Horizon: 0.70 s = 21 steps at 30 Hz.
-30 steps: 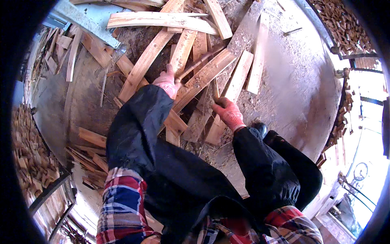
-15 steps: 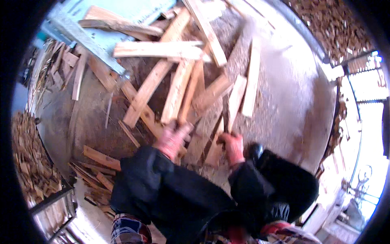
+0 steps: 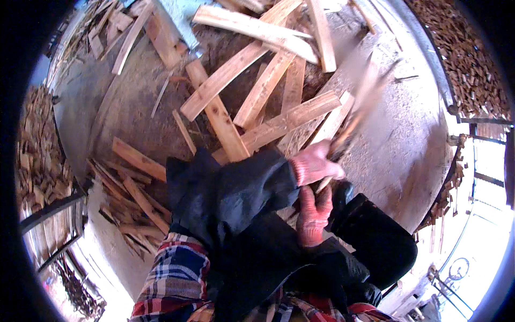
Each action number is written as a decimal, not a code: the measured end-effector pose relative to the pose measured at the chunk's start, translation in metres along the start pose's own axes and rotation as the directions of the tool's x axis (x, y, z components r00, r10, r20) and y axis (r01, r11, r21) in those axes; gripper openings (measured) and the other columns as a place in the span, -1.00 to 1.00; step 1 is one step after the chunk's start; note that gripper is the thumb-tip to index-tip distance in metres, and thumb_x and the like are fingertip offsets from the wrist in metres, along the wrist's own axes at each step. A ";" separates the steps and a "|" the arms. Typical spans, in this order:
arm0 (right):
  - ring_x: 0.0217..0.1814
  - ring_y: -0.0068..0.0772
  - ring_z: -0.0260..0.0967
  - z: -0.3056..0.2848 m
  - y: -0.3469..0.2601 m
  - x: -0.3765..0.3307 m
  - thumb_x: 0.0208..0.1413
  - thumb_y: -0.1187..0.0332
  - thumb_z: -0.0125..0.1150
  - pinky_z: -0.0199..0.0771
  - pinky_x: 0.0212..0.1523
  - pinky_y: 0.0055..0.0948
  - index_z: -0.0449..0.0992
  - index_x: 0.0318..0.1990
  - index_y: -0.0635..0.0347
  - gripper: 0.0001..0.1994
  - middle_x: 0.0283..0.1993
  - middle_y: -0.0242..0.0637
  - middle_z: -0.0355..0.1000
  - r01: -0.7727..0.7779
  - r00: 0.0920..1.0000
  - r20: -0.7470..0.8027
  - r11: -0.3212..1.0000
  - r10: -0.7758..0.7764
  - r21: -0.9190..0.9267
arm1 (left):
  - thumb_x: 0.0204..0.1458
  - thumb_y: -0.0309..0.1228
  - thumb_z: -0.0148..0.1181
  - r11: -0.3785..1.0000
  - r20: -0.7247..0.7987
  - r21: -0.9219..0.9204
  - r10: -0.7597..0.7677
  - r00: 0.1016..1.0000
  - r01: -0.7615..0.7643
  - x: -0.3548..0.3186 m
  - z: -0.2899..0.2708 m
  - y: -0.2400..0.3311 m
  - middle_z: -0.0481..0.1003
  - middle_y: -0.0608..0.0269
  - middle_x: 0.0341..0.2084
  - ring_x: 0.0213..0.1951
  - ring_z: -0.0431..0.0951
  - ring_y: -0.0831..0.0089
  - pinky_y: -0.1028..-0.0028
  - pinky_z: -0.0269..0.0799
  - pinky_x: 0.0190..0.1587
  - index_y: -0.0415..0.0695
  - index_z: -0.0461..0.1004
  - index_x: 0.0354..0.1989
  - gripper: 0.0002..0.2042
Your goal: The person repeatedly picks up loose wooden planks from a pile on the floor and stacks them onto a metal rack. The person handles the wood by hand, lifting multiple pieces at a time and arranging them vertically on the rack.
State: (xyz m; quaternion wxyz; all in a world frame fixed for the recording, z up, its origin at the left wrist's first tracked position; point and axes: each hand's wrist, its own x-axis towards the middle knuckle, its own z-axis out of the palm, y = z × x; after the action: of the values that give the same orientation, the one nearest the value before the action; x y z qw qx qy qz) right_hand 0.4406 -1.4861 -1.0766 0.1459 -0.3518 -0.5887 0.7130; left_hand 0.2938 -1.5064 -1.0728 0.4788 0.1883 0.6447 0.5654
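Observation:
Both my hands wear pinkish-red work gloves and meet low at the centre right. My left hand reaches across and is closed round a wooden slat that slants away to the upper right, its far part smeared by motion. Just below, my right hand has its fingers closed at the slat's near end, beside the left thumb. A flat plank lies just beyond my hands. Another board lies to the left of it, ending near my left sleeve.
Several boards lie crossed further off, a pale plank on top. A blue-grey metal bar juts in at the upper left. Loose offcuts are heaped at the lower left. Stacked wood pieces stand at the left and at the far right.
My left hand has left the boards at centre and moved right to join my right hand on the slat. The slat has swung to the right. The view has shifted.

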 end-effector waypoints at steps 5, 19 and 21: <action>0.17 -0.32 0.30 -0.007 -0.014 0.030 0.08 0.27 0.33 0.27 0.21 -0.37 0.18 0.30 0.36 -0.31 0.17 -0.14 0.35 -0.067 0.951 0.307 0.992 0.030 0.111 | -0.13 -0.37 0.24 0.945 -0.251 0.195 0.307 0.918 -0.263 -0.049 -0.069 0.043 0.52 0.18 -0.20 -0.11 0.49 0.31 0.37 0.35 0.01 -0.18 0.44 -0.01 -0.57; -0.11 -0.32 0.47 0.066 0.183 0.135 0.16 0.07 0.18 0.46 -0.06 -0.34 0.44 0.00 0.32 -0.53 -0.10 -0.16 0.50 -0.578 0.698 0.521 0.816 0.490 0.007 | -0.06 -0.04 0.30 0.740 -0.894 0.161 -0.171 0.414 0.653 -0.318 -0.230 -0.128 0.36 -0.15 0.13 0.19 0.36 0.08 0.27 0.20 0.25 -0.34 0.26 0.22 -0.24; -0.17 -0.27 0.49 0.078 0.180 0.150 0.19 0.06 0.13 0.49 -0.09 -0.31 0.49 0.00 0.26 -0.57 -0.11 -0.19 0.52 -0.688 0.656 0.428 0.726 0.622 0.001 | -0.08 0.00 0.31 0.759 -0.859 0.267 -0.092 0.503 0.594 -0.258 -0.242 -0.131 0.32 -0.16 0.17 0.22 0.33 0.07 0.26 0.19 0.26 -0.36 0.22 0.23 -0.19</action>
State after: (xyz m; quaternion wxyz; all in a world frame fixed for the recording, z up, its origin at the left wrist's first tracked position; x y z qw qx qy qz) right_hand 0.3184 -1.4978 -1.2916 -0.2163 -0.3745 -0.3778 0.8187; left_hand 0.2536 -1.8795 -1.1109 0.1674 -0.1029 0.9423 0.2709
